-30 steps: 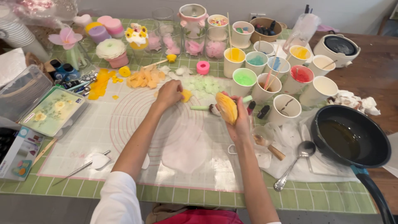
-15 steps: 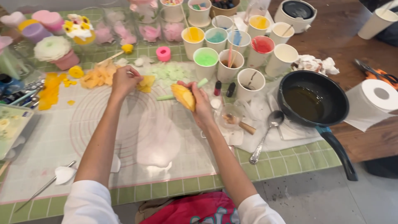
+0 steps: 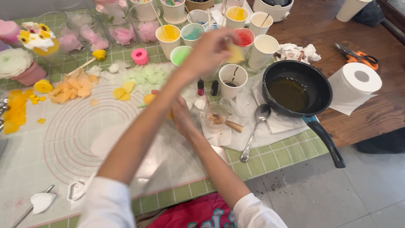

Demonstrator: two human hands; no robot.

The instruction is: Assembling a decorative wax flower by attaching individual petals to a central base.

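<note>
My left hand (image 3: 209, 50) is raised and blurred above the paper cups (image 3: 233, 75), pinching a pale yellow petal-shaped piece (image 3: 235, 54). It hovers just left of the black pan (image 3: 295, 86), which holds dark liquid. My right hand (image 3: 182, 115) sits low over the white silicone mat (image 3: 80, 131), partly hidden behind my left forearm. A bit of a yellow-orange piece (image 3: 170, 114) shows at its fingers; how it is gripped is hidden. Loose yellow and orange petals (image 3: 69, 89) and pale green ones (image 3: 147, 77) lie on the mat's far side.
Cups of coloured wax (image 3: 169, 33) crowd the back. A metal spoon (image 3: 254, 131) and a small glass (image 3: 217, 115) lie beside the pan handle (image 3: 325, 141). A paper roll (image 3: 355, 86) and scissors (image 3: 356, 54) are on the wooden table at right. Flower-shaped pieces (image 3: 38, 40) stand at left.
My left hand lifted off the petals and swung right, over the cups, with a pale yellow piece. My right hand dropped lower over the mat. The view shifted right.
</note>
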